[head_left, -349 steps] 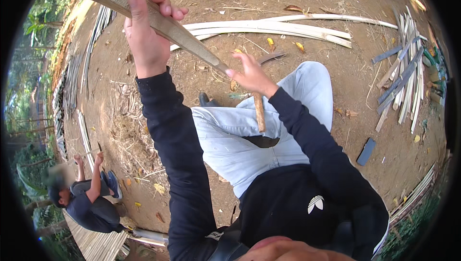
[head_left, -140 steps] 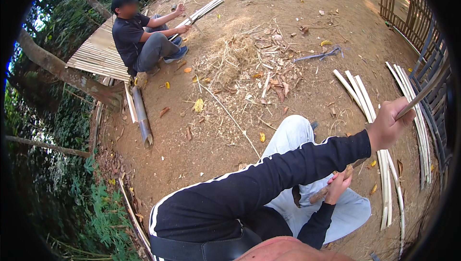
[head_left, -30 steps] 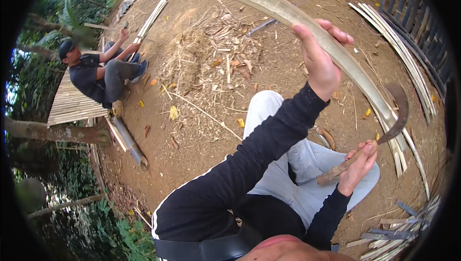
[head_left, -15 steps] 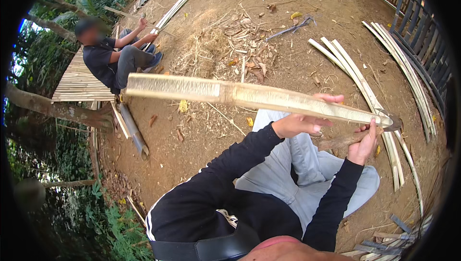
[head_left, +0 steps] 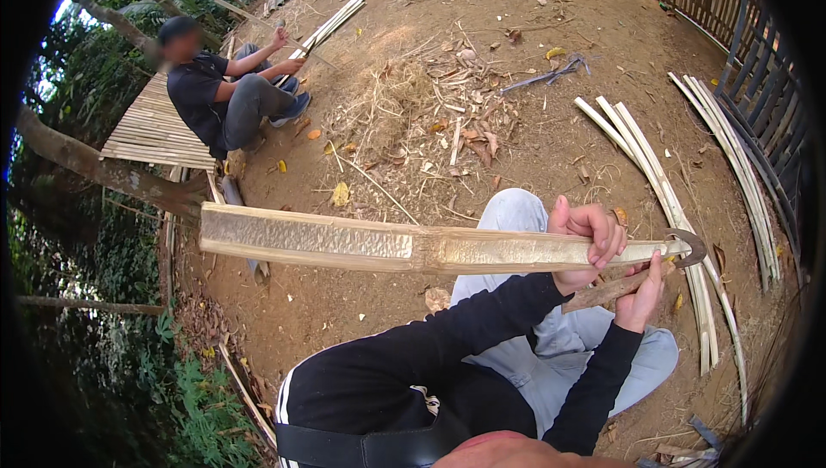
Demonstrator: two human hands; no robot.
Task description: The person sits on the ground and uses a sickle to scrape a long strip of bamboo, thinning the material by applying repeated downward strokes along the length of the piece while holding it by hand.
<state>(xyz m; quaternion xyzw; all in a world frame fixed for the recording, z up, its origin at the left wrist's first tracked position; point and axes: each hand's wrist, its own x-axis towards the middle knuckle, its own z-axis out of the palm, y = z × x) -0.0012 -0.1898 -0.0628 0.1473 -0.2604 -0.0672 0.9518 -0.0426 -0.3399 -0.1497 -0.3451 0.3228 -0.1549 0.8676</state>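
A long split bamboo piece (head_left: 353,240), pale on its hollow inner face with a node near the middle, lies across in front of me. My left hand (head_left: 588,240) is closed round it near its right end, fingers curled over the top edge. In my right hand (head_left: 641,300) is a curved-blade knife; its wooden handle (head_left: 598,294) points left below the bamboo. The dark hooked blade (head_left: 695,249) sits at the bamboo's right end, and my right thumb presses there. How deep the edge sits in the bamboo cannot be made out.
Bamboo strips (head_left: 654,175) lie on the dirt at right, with more strips (head_left: 731,158) by a dark slatted fence (head_left: 766,81). Shavings and dry leaves (head_left: 404,115) are heaped ahead. At far left another person (head_left: 232,89) squats beside a slatted bamboo platform (head_left: 159,128), holding a strip.
My left hand has turned and its fingers now curl over the bamboo's top edge. The bamboo's left end has dropped lower in view. The whole scene has shifted slightly with my head.
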